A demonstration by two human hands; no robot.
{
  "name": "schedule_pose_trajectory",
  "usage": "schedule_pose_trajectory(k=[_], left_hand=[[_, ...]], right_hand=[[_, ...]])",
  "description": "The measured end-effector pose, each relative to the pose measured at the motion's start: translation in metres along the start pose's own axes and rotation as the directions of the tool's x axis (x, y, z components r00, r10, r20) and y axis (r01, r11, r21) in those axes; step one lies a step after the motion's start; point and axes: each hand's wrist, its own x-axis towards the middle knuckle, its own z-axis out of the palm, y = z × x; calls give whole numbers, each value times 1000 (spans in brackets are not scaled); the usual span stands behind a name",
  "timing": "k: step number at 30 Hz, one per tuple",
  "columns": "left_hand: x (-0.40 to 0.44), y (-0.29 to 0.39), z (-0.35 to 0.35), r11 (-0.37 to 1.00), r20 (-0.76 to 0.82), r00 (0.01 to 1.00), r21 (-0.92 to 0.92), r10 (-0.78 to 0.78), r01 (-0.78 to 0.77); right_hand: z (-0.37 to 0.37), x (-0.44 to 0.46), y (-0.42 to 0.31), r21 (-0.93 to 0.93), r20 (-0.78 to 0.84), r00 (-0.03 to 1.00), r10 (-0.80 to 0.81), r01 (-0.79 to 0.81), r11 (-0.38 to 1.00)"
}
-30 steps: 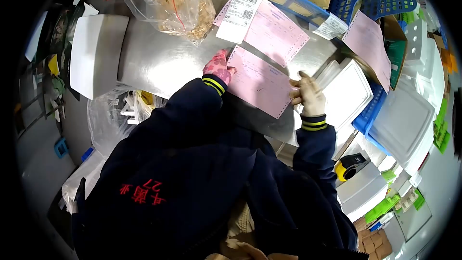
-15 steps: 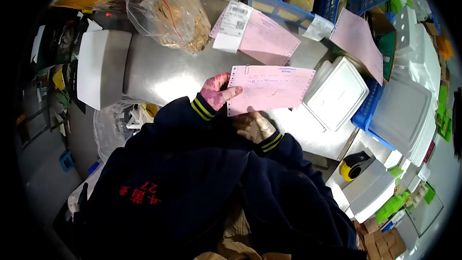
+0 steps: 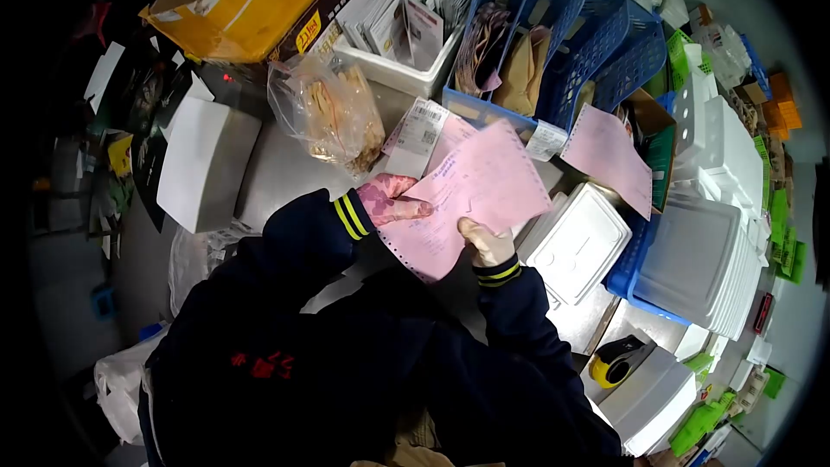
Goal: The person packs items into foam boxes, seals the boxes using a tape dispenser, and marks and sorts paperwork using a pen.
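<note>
A white block sat at the left end of the counter, well apart from the papers, which left working room between; its contents, if any, were not visible. Next came a clear plastic bag of pale pieces, bunched upright near the papers, seemingly within easy reach; creases and glare made the pieces hard to identify.

The left hand pinched the pink sheet, thumb on top and fingers out of sight beneath, probably to keep that side steady. A white label slip showed beyond it, partly covered. The sheet was held above the counter between both hands and bowed, its writing too faint to read; whether it was one layer or several could not be told. The right hand gripped the near edge, thumb over the paper, perhaps to control the bend; its other fingers were largely hidden.

Behind, a blue basket kept packets upright in compartments, presumably for sorting, their lower parts concealed. Farther right, a lidded white box stood just beside the sheet, its closed lid hiding the inside.
</note>
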Motion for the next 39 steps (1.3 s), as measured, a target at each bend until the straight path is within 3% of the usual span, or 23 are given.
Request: schedule_pose_trajectory(k=[1,2,3,4,6,7,8,10,11,12,14,16,18,19,20,22,25,28,30,32,34,36,39], left_hand=[[1,5,0,1000,-24,999,1,25,-25],[3,11,1,999,-45,998,4,50,-50],[5,19,-2,965,-133,983,245,127,-92],[4,29,-6,964,-199,975,261,101,-46],[5,46,-5,951,-298,913,218,277,-218],[13,45,-11,941,-348,878,202,329,-273],[18,52,-15,937,-343,877,210,337,-278],[29,68,-21,792,-366,781,555,506,-252],[30,88,-14,660,-356,736,733,576,-162],[38,97,-11,653,-365,685,726,631,-214],[45,120,2,679,-440,665,721,603,-139],[56,131,6,572,-374,619,806,691,-151],[69,137,4,587,-329,664,783,671,-205],[73,138,6,587,-330,664,784,671,-203],[76,141,9,535,-252,668,805,700,-257],[82,147,12,483,-171,674,820,719,-308],[93,159,14,343,-31,785,909,619,-235],[109,167,11,471,-58,848,850,527,-235],[118,176,11,490,-108,899,863,425,-128],[127,170,2,458,-35,883,864,469,-209],[132,158,5,302,102,766,880,635,-368],[115,176,29,392,48,884,884,464,-254],[120,167,24,383,81,852,868,518,-316]], right_hand=[[-6,5,-5,-179,59,998,26,-15,984],[-9,13,-7,-178,58,998,12,-2,984],[-12,22,-9,-93,12,1000,14,-13,996],[-15,32,-12,-6,-31,999,21,-21,1000],[-5,46,-46,-125,-112,990,-80,66,990],[-11,61,-45,-246,-115,962,-249,215,945],[-16,78,-45,-364,-98,907,-409,350,863],[-21,107,-58,-577,-39,869,-493,383,721],[-2,108,-83,-571,-50,878,-475,365,735],[-6,121,-90,-841,23,865,-501,288,457],[-7,139,-95,-889,137,775,-617,371,269],[-8,148,-95,-910,124,782,-611,335,245],[-10,154,-95,-887,97,805,-585,337,317],[-12,159,-92,-809,37,850,-526,334,483],[-3,159,-91,-478,-41,881,-470,396,784],[-9,155,-106,-195,-41,987,-156,146,970],[-8,152,-114,-160,-43,993,-112,104,982],[-14,160,-104,-127,-58,989,-133,125,984],[-20,165,-101,-123,-78,984,-160,150,981],[-24,168,-99,-120,-39,985,-167,161,980],[-28,165,-97,-155,-28,981,-194,187,970],[-27,160,-101,-123,-47,995,-93,87,989],[-24,156,-106,-125,-45,993,-111,105,987]])
